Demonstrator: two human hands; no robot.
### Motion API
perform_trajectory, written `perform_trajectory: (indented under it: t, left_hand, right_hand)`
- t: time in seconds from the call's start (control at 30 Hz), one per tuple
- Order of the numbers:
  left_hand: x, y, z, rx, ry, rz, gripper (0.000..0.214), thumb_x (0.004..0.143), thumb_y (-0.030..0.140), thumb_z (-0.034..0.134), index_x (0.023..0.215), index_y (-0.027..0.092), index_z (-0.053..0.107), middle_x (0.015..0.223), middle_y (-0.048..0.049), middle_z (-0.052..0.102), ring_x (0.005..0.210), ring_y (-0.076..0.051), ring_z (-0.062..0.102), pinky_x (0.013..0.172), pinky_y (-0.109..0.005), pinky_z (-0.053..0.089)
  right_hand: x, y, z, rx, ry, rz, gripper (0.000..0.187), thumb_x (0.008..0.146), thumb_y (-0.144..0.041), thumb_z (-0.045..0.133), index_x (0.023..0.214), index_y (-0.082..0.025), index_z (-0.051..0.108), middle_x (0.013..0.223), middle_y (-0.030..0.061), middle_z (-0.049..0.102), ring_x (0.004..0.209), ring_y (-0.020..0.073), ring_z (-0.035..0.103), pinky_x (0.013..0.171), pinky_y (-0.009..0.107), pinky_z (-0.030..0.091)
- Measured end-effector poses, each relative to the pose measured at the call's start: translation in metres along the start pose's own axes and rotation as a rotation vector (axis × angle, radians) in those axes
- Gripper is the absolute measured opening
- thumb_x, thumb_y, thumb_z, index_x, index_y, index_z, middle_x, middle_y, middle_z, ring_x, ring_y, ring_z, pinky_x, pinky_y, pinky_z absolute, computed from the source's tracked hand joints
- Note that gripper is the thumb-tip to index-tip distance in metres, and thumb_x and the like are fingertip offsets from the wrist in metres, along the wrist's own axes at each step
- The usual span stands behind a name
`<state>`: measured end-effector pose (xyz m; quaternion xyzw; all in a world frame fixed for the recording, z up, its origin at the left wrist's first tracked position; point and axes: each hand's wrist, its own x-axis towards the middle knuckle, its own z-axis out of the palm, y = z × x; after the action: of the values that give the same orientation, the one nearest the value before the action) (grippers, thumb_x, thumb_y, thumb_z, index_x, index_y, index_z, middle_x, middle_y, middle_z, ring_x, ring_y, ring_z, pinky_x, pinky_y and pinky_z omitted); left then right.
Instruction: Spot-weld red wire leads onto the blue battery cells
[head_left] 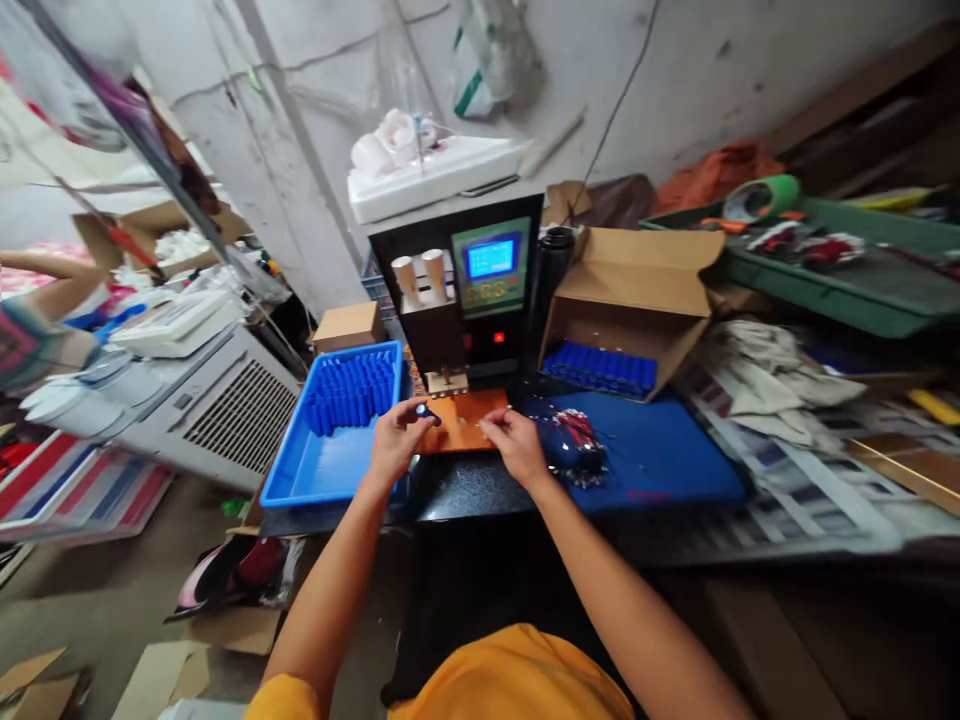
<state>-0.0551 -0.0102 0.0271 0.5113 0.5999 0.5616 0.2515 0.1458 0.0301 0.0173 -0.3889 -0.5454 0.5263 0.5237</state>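
My left hand [397, 442] pinches a blue cylindrical battery cell [424, 411], its pale round end showing between thumb and fingers. Across from it, my right hand [517, 442] has thumb and fingertips pressed together; whatever is in them is too small to make out. Both hands are over the front of an orange board [456, 432], below the electrode area of a black spot welder [420, 345] with a lit blue screen [490, 259]. To the right of my right hand, a pile of red, white and black wire leads [577, 432] lies on a blue mat [675, 455].
A blue tray [322, 485] with rows of blue cells [349, 392] stands on the left. Behind the mat, an open cardboard box [637, 270] holds more blue cells. A green tray [847, 290] is at the far right. Another person's arm [52, 275] shows at far left.
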Motion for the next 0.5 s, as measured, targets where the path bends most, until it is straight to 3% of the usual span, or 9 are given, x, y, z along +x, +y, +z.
perform_trajectory:
  t: [0.13, 0.27, 0.5]
  left_hand:
    - [-0.003, -0.002, 0.035, -0.021, -0.029, -0.037, 0.036, 0.069, 0.033, 0.074, 0.100, 0.015, 0.071, 0.087, -0.0060, 0.073, 0.075, -0.016, 0.068, 0.074, -0.030, 0.055]
    - [-0.002, -0.004, 0.041, -0.026, -0.062, -0.043, 0.032, 0.072, 0.036, 0.070, 0.098, 0.018, 0.071, 0.090, -0.0049, 0.074, 0.082, -0.018, 0.069, 0.080, -0.033, 0.056]
    - [-0.002, -0.002, 0.053, -0.009, -0.060, -0.015, 0.028, 0.072, 0.039, 0.070, 0.088, 0.016, 0.070, 0.077, -0.0033, 0.072, 0.073, -0.016, 0.066, 0.069, -0.027, 0.053]
  right_hand:
    - [-0.002, 0.000, 0.000, 0.043, -0.009, 0.013, 0.028, 0.068, -0.045, 0.071, 0.068, -0.019, 0.061, 0.063, -0.0003, 0.059, 0.059, 0.0149, 0.053, 0.060, 0.029, 0.044]
    - [-0.002, 0.000, 0.002, 0.051, 0.006, 0.019, 0.024, 0.070, -0.042, 0.069, 0.067, -0.020, 0.061, 0.063, -0.0004, 0.059, 0.060, 0.0151, 0.053, 0.061, 0.028, 0.044]
    - [0.006, -0.004, 0.005, 0.070, 0.070, 0.038, 0.020, 0.071, -0.038, 0.068, 0.068, -0.020, 0.061, 0.061, -0.0011, 0.060, 0.062, 0.0156, 0.055, 0.061, 0.028, 0.045]
